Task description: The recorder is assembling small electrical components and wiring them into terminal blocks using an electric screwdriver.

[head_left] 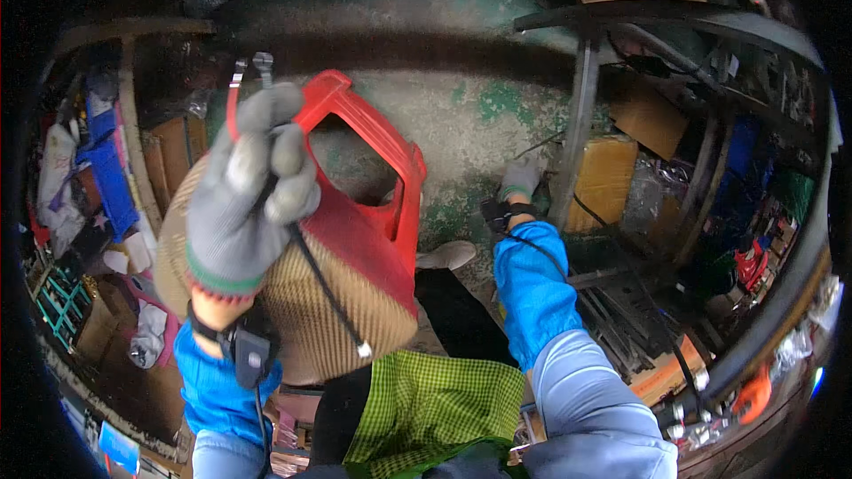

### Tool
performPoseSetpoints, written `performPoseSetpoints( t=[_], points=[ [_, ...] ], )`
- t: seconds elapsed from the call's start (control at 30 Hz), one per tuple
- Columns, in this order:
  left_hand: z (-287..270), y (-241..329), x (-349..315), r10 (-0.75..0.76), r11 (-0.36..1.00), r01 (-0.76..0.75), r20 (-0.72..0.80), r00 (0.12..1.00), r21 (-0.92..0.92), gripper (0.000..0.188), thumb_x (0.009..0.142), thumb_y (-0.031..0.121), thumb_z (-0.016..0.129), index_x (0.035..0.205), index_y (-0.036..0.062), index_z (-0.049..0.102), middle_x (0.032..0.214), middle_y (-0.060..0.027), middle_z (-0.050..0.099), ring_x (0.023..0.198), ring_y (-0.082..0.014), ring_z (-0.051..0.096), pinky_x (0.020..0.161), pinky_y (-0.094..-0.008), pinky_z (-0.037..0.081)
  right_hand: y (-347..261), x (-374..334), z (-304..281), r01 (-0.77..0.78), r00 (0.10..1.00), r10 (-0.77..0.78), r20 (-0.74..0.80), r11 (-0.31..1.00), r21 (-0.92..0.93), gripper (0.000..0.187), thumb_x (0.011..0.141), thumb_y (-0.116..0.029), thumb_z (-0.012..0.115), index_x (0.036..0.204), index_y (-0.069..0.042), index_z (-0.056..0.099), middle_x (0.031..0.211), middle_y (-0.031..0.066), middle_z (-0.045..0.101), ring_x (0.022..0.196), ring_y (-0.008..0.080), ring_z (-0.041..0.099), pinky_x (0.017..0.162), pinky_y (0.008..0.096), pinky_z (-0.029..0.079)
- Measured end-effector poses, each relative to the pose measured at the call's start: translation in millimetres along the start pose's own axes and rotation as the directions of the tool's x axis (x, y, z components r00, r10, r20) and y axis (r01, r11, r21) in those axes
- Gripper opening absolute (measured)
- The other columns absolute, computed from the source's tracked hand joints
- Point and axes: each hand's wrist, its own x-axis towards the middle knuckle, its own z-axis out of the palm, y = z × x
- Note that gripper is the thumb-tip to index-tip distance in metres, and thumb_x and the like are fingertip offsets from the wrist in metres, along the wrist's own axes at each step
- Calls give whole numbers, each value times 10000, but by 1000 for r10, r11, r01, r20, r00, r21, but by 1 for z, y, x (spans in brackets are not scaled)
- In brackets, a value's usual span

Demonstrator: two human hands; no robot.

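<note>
My left hand (244,182), in a grey knitted glove, is closed round a small bundle of cables. A red cable (232,111) with a metal end and a second metal-tipped piece (264,66) stick up above the fingers. Below them a black cable (327,288) runs down to a white tip. Beneath this hand is a red plastic chair (404,204) with an opening in its frame and a brown ribbed cover (311,319). My right hand (522,179), gloved too, reaches low beside a metal table leg (579,115); its fingers are blurred and partly hidden.
At the right a metal-framed bench (692,13) stands over cardboard (608,182) and plastic bags. Several bags, boxes and a blue crate (111,164) crowd the left. Black cords hang near my right arm. The concrete floor (479,124) has worn green paint.
</note>
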Motion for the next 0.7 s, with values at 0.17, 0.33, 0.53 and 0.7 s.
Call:
performPoseSetpoints(
  t=[0.17, 0.33, 0.53, 0.7],
  points=[
    [-1, -1, 1, 6, 1000, -6, 11, 1000, -24, 464, 882, 332, 628, 1232, 102, 428, 700, 18, 464, 500, -80, 415, 442, -216, 312, 28, 86, 28, 171, 982, -178, -71, 982, -84, 514, 807, -190, 577, 1293, -45, 489, 1190, 231, 597, 1073, 412, 571, 925, 467, 448],
    [-9, -3, 7, 28, 999, -27, 68, 997, -18, 382, 912, 337, 555, 1186, 86, 469, 773, -11, 520, 526, -80, 454, 473, -221, 353, 31, 127, 51, 17, 998, -14, -56, 999, 51, 487, 790, -147, 591, 1257, -28, 521, 1157, 236, 608, 1051, 417, 583, 902, 465, 467],
    [0, 7, 12, 32, 999, -31, 116, 993, -13, 335, 948, 343, 468, 1132, 67, 517, 860, -47, 588, 558, -80, 499, 511, -228, 401, 21, 140, 57, 56, 994, -79, -71, 960, -275, 275, 786, -92, 595, 1056, -37, 610, 1050, 212, 643, 960, 400, 622, 809, 464, 507],
    [3, -4, 11, 76, 996, -81, 149, 986, 28, 405, 971, 388, 427, 1240, 88, 457, 968, -39, 606, 644, -65, 494, 591, -221, 412, 10, 92, 56, 154, 985, -166, -50, 968, -197, 142, 813, -128, 578, 912, -48, 642, 962, 177, 656, 907, 386, 621, 763, 456, 496]
  ],
)
